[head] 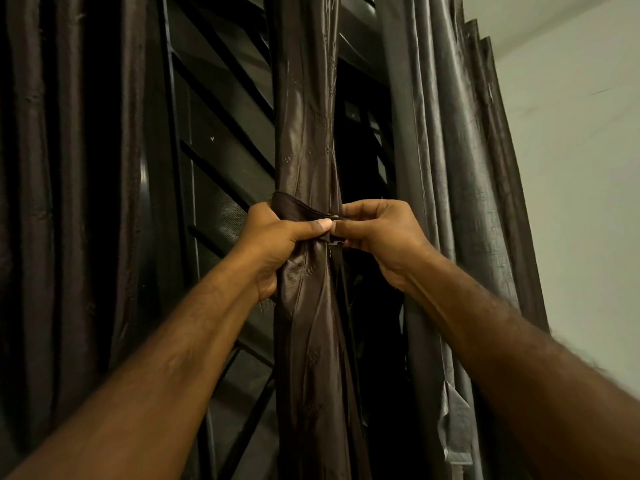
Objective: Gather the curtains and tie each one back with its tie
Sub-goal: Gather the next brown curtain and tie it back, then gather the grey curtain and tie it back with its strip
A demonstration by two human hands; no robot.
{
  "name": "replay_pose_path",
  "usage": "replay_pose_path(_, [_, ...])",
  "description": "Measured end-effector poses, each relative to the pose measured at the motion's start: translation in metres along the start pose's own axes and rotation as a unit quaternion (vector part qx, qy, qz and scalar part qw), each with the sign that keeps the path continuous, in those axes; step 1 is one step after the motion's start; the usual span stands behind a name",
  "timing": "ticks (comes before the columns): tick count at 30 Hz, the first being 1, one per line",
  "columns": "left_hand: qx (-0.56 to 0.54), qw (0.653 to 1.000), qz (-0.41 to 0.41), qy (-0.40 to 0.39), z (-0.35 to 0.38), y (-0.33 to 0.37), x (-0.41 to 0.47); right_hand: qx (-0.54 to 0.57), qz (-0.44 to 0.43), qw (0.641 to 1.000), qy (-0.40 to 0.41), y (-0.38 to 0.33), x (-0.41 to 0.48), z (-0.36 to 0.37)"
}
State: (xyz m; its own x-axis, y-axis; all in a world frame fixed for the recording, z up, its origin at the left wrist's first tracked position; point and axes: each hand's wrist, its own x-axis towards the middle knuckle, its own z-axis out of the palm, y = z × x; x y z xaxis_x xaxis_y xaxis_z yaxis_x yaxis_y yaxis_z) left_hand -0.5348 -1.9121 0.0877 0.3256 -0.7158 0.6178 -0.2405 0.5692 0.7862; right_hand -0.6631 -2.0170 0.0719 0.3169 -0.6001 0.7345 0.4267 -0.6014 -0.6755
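I have the gathered curtain (308,133) bunched into one upright column in front of me, its long axis running straight up and down. The tie (291,206) is wrapped across that column, a flat dark band lying crosswise to it at about its mid-height.

My left hand (277,240) sits on the left side of the column. Its fingers are curled round the bundle from behind, and its thumb presses one end of the tie flat on the front. My right hand (377,233) comes in from the right side of the column and pinches the other end of the tie between thumb and fingertips. The two ends meet on the front face, just right of the column's middle, and my thumbs nearly touch there. Both hands are equally close. I judge the next move to be closing that small gap, drawing the right end leftward over the end my left thumb holds. A small pale patch shows at the join; I cannot tell whether it is a fastener.

The curtain cloth is a glossy brown satin with a faint stitched motif and long vertical creases. It looks slippery, so the band could slide down if I loosen my hold. The tie looks more matte.

Left of the column are dark slanted window louvres (225,109) and another brown curtain (52,168) hanging loose. Right of it a grey curtain (467,150) falls in stiff pleats against a pale wall (571,133).
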Motion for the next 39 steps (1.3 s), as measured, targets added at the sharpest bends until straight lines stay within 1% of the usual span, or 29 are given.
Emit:
replay_pose_path(2, [0.008, 1.000, 0.004, 0.003, 0.001, 0.000, 0.001, -0.022, 0.001, 1.000, -0.016, 0.000, -0.001, -0.003])
replay_pose_path(4, [0.013, 1.000, 0.005, 0.001, 0.004, -0.001, 0.001, -0.073, -0.006, 0.997, -0.031, -0.001, -0.003, -0.006])
replay_pose_path(6, [0.022, 1.000, 0.012, 0.008, 0.009, -0.003, 0.001, -0.102, -0.014, 0.994, -0.025, 0.001, -0.005, -0.008])
replay_pose_path(8, [0.037, 0.998, 0.030, 0.040, 0.016, -0.005, 0.001, -0.128, -0.023, 0.992, -0.003, 0.002, -0.005, -0.009])
replay_pose_path(11, [0.092, 0.985, 0.090, 0.116, 0.033, -0.008, 0.000, -0.169, -0.039, 0.985, 0.022, 0.001, -0.004, -0.016])
replay_pose_path(13, [0.145, 0.964, 0.148, 0.168, 0.045, -0.009, 0.001, -0.182, -0.037, 0.982, 0.031, 0.000, -0.003, -0.024])
replay_pose_path(14, [0.181, 0.946, 0.187, 0.194, 0.050, -0.010, 0.001, -0.182, -0.030, 0.982, 0.034, -0.001, -0.002, -0.028])
replay_pose_path(16, [0.260, 0.895, 0.276, 0.233, 0.064, -0.012, 0.001, -0.177, -0.013, 0.983, 0.038, 0.001, -0.002, -0.039])
replay_pose_path(17, [0.289, 0.872, 0.312, 0.242, 0.070, -0.014, 0.000, -0.174, -0.005, 0.984, 0.038, 0.003, -0.001, -0.043])
replay_pose_path(18, [0.306, 0.857, 0.337, 0.242, 0.079, -0.017, 0.000, -0.172, 0.003, 0.984, 0.039, 0.006, -0.002, -0.050])
replay_pose_path(20, [0.334, 0.833, 0.372, 0.237, 0.093, -0.023, -0.001, -0.171, 0.009, 0.985, 0.037, 0.013, -0.002, -0.058])
replay_pose_path(22, [0.352, 0.817, 0.403, 0.213, 0.109, -0.035, 0.002, -0.176, -0.003, 0.983, 0.047, 0.025, -0.003, -0.071])
replay_pose_path(23, [0.354, 0.818, 0.411, 0.192, 0.117, -0.041, 0.004, -0.178, -0.011, 0.982, 0.056, 0.031, -0.004, -0.077])
replay_pose_path(24, [0.345, 0.827, 0.412, 0.164, 0.125, -0.048, 0.008, -0.189, -0.019, 0.979, 0.071, 0.037, -0.004, -0.085])
replay_pose_path(26, [0.314, 0.858, 0.393, 0.106, 0.139, -0.063, 0.018, -0.216, -0.023, 0.970, 0.108, 0.050, -0.003, -0.104])
replay_pose_path(28, [0.284, 0.886, 0.361, 0.067, 0.153, -0.082, 0.032, -0.236, -0.011, 0.960, 0.151, 0.062, -0.002, -0.126])
replay_pose_path(30, [0.263, 0.907, 0.325, 0.044, 0.165, -0.102, 0.049, -0.258, 0.005, 0.945, 0.203, 0.073, -0.001, -0.152])
replay_pose_path(32, [0.258, 0.920, 0.293, 0.032, 0.179, -0.122, 0.067, -0.297, 0.011, 0.920, 0.254, 0.084, 0.002, -0.181])
replay_pose_path(34, [0.275, 0.921, 0.274, 0.031, 0.197, -0.141, 0.087, -0.329, 0.019, 0.893, 0.307, 0.093, 0.007, -0.214])
replay_pose_path(36, [0.311, 0.910, 0.269, 0.045, 0.214, -0.155, 0.106, -0.348, 0.048, 0.875, 0.334, 0.101, 0.016, -0.245])
replay_pose_path(39, [0.360, 0.891, 0.270, 0.061, 0.238, -0.173, 0.138, -0.370, 0.091, 0.870, 0.314, 0.114, 0.037, -0.281])
